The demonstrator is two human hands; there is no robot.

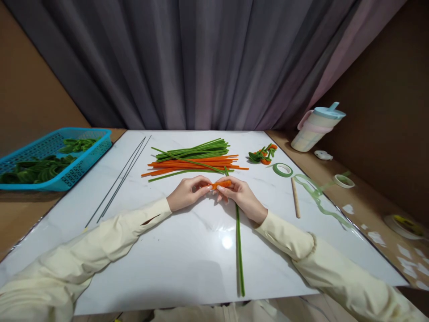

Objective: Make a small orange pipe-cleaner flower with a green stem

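Observation:
Between my two hands is a coiled orange pipe cleaner (pixel 223 184), wound into a short spiral. My left hand (pixel 190 192) pinches its left end with thumb and forefinger. The fingers of my right hand (pixel 243 196) close round the coil from the right. A long green pipe cleaner (pixel 239 250) runs under my right hand toward the table's front edge. Just beyond my hands lie a bundle of orange pipe cleaners (pixel 191 164) and a bundle of green pipe cleaners (pixel 201 150). To their right sits a small pile of finished-looking orange and green pieces (pixel 263 154).
A blue basket (pixel 69 174) with green coiled pieces stands at left, near thin dark wires (pixel 124 179). On the right are green tape (pixel 282 169), a wooden stick (pixel 295 197), a loose green strip (pixel 321 205), another tape roll (pixel 344 181) and a tumbler (pixel 317 127).

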